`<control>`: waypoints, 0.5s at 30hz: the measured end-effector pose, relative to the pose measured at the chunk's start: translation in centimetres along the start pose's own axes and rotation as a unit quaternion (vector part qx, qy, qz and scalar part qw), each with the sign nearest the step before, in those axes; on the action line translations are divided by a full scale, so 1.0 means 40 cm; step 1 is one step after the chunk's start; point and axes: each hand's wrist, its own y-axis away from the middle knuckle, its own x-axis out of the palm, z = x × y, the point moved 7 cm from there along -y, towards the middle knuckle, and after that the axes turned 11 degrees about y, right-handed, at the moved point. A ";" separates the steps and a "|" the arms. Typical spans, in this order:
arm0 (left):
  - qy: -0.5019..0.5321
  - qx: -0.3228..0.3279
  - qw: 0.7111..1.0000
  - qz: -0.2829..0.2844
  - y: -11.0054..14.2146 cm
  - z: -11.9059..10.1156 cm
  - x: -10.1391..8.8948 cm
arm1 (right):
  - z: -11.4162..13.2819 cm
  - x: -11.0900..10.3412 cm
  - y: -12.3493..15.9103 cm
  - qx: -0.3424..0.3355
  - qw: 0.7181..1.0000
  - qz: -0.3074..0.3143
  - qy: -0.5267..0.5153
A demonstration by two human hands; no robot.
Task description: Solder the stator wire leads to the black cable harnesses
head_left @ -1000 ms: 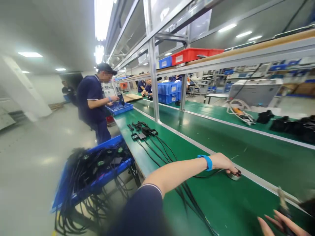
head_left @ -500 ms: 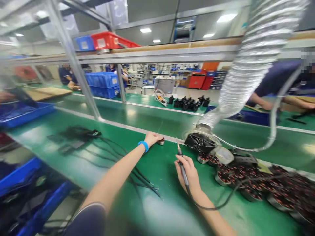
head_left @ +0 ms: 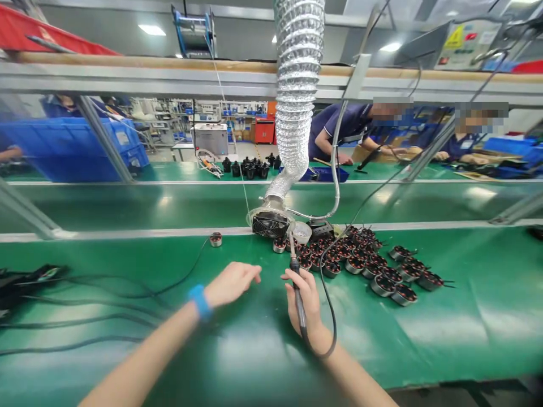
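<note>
My right hand [head_left: 306, 302] is wrapped round a soldering iron [head_left: 297, 294], its tip pointing up and away in front of the fan and the closest motors. A black cord loops from the iron over my wrist. My left hand [head_left: 233, 281], with a blue band at the wrist, hovers over the green bench to the left of the iron. Its fingers are bent together, and nothing shows in them. Beyond it, a small round motor [head_left: 215, 239] with copper windings stands alone near the metal strip, a black cable running to it from the left.
Many similar motors [head_left: 384, 285] crowd the bench at right. A fume fan [head_left: 270, 225] hangs from a silver duct [head_left: 297, 96], beside a small white dish [head_left: 302, 232]. Black cables [head_left: 85, 322] lie at left. Across the bench, co-workers [head_left: 339, 133] sit behind the frame.
My view has swung right. My left hand has let go of the round motor and moved away from it, toward me. My right hand still grips the soldering iron, now close to the motors.
</note>
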 end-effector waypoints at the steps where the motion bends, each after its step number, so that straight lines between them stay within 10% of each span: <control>1: -0.060 0.028 0.998 -0.013 -0.032 -0.020 0.028 | -0.008 -0.004 0.011 0.000 1.000 -0.016 0.007; 7: -0.241 0.029 0.966 -0.091 -0.216 -0.054 0.113 | -0.059 0.003 0.022 0.060 0.998 -0.037 -0.005; 15: -0.306 0.023 0.948 -0.089 -0.279 -0.047 0.143 | -0.079 0.007 0.019 0.103 0.994 -0.041 -0.020</control>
